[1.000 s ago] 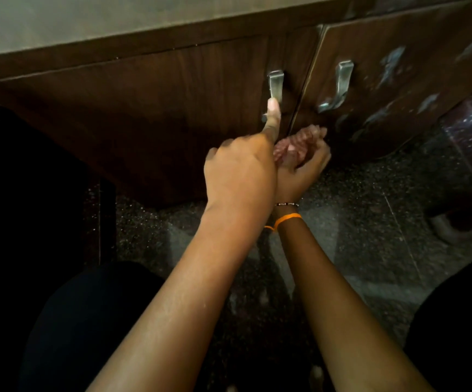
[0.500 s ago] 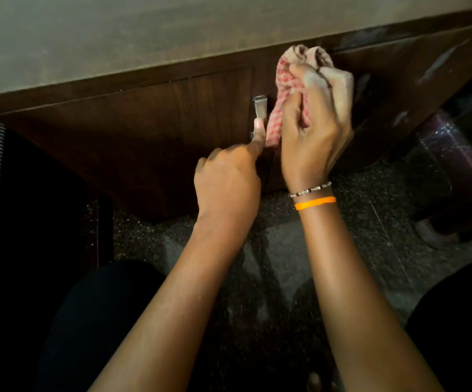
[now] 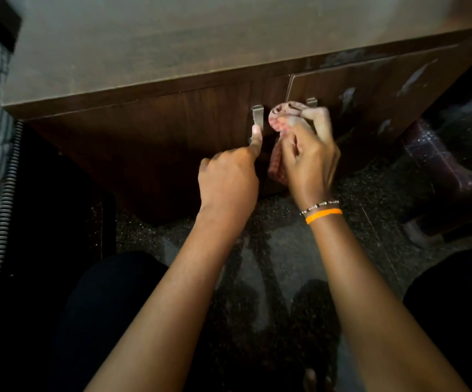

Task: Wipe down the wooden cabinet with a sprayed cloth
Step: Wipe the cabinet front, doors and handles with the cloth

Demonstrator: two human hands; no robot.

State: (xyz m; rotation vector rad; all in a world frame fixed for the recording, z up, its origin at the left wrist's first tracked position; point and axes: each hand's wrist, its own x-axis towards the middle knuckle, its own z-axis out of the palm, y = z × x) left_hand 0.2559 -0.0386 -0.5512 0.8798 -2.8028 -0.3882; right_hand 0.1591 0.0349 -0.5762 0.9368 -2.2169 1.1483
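Mid-wipe: my right grip (image 3: pixel 308 162) clamps the bunched cloth (image 3: pixel 281 117) on the cabinet (image 3: pixel 172 142) front, left grip (image 3: pixel 227 179) holds nothing, forefinger straight on the left handle (image 3: pixel 257 117); next I'd sweep right.

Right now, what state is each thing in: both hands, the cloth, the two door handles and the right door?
left hand, index finger straight, tip on the left handle.
right hand, grips the cloth.
cloth, bunched, held up between the two handles.
left handle, under the fingertip.
right handle, mostly hidden behind the right hand.
right door, looks shut, pale smears on it.
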